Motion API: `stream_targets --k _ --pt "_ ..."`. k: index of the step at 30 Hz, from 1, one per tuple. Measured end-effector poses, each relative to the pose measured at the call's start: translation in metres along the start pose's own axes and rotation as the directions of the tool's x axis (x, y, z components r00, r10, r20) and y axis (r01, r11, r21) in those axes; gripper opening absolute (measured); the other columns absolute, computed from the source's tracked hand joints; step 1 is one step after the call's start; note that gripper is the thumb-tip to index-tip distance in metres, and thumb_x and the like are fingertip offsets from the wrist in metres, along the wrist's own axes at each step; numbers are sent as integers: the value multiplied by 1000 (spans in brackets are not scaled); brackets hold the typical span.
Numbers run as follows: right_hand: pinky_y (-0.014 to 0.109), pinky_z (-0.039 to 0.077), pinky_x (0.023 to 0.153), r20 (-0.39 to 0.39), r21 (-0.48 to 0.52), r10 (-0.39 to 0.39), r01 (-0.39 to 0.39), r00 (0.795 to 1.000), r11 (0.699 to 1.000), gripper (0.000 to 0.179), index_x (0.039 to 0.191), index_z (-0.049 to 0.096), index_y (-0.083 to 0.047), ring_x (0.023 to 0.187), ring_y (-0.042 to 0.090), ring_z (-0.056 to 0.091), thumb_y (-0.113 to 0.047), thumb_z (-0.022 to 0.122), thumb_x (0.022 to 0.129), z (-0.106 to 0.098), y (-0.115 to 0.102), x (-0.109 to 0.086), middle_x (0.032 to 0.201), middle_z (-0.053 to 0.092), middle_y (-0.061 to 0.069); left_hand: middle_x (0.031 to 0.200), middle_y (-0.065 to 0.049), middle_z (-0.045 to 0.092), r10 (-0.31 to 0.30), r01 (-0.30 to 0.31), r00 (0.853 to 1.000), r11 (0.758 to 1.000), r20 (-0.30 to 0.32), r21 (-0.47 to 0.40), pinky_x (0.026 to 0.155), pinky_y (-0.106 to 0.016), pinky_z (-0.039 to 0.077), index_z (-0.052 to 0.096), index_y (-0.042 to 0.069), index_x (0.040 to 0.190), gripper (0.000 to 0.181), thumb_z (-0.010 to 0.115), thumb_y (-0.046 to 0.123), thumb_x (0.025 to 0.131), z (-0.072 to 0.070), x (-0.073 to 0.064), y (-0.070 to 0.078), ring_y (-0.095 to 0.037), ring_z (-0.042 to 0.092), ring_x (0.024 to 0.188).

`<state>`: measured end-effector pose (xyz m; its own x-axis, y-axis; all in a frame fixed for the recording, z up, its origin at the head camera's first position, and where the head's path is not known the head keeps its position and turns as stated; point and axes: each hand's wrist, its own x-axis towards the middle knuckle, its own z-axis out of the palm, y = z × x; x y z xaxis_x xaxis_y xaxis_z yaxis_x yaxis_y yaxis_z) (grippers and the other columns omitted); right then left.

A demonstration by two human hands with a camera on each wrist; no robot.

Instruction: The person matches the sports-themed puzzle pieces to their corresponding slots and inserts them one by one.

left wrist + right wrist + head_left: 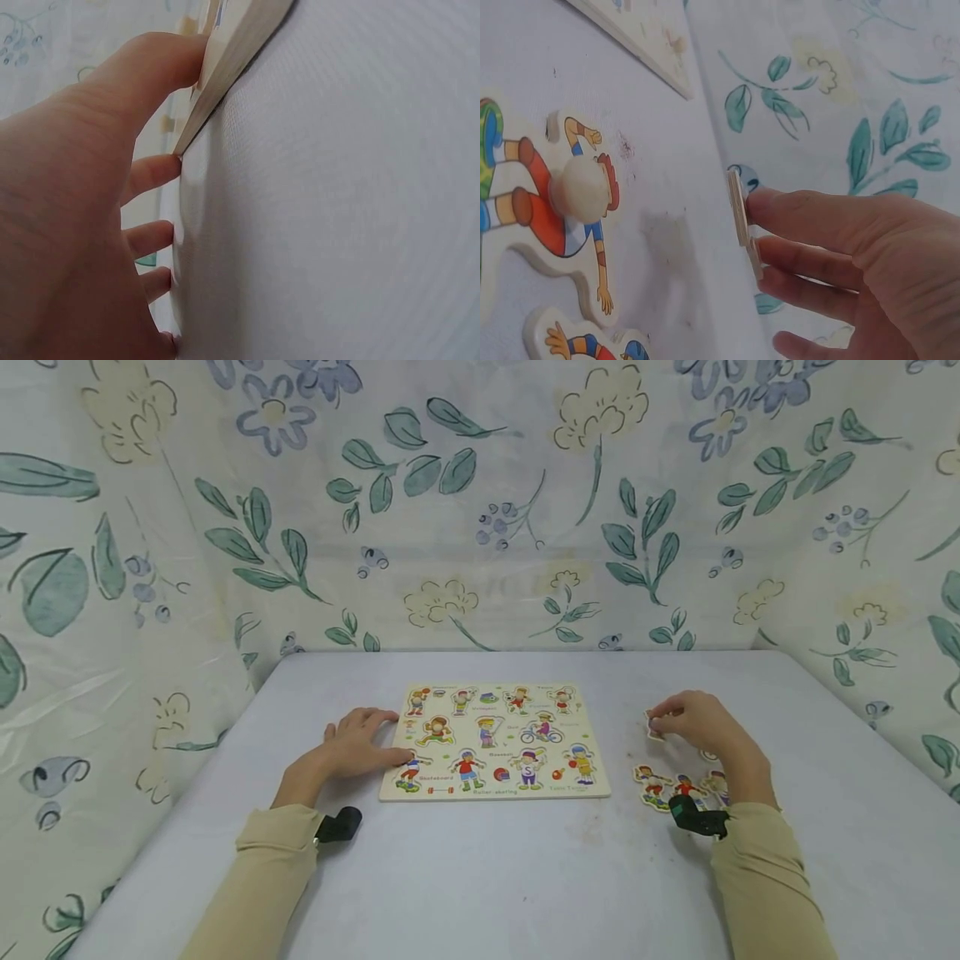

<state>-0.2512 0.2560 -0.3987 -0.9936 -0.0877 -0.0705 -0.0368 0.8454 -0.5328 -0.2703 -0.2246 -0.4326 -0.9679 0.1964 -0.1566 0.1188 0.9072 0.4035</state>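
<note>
A wooden peg puzzle board (480, 760) with printed children playing sports lies flat on the table. My left hand (358, 745) rests at its left side, fingers spread. In the left wrist view, the thumb (176, 64) presses on the board's edge (232, 71) while the other fingertips touch the white cloth. Above the table to the right of the board, my right hand (693, 720) pinches a thin wooden puzzle piece (739, 210) between thumb and fingers. That piece is seen edge-on in the right wrist view, its picture hidden.
Several loose puzzle pieces (651, 787) lie on the table beneath the right wrist. One, a figure with a round knob (581, 191), shows large in the right wrist view. Floral curtains (450, 527) hang behind and beside the white table (480, 877).
</note>
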Motion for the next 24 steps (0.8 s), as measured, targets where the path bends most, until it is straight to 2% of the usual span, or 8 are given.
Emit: stream_targets --k 5,12,16,24 --pt "55 47 89 -6 2 10 -10 1000 1000 35 120 67 1 110 38 53 -23 63 95 1 -4 0 117 63 22 156 -26 20 0 0 1000 1000 1 2 114 -71 2 38 11 149 83 64 58 85 0 0 1 -47 14 144" --pt "60 43 95 -13 -6 -8 8 1000 1000 35 121 66 1 115 40 51 -23 60 97 2 -13 1 116 65 21 156 -27 20 -3 3 1000 1000 -1 15 114 -71 1 37 10 149 85 64 60 85 -1 1 2 -48 14 144" --pt "59 44 95 -7 -4 -12 12 1000 1000 34 122 65 -1 113 37 53 -24 59 98 3 -18 3 114 67 18 156 -28 20 -6 6 1000 1000 -2 21 114 -72 1 37 10 150 86 64 60 85 -1 1 3 -48 13 145" --pt "57 45 96 -38 -6 -28 28 999 1000 33 121 66 -2 114 37 52 -25 60 98 9 -24 7 119 64 19 157 -27 19 -7 7 1000 1000 8 9 114 -72 0 36 11 150 86 64 60 85 -1 2 2 -48 12 145"
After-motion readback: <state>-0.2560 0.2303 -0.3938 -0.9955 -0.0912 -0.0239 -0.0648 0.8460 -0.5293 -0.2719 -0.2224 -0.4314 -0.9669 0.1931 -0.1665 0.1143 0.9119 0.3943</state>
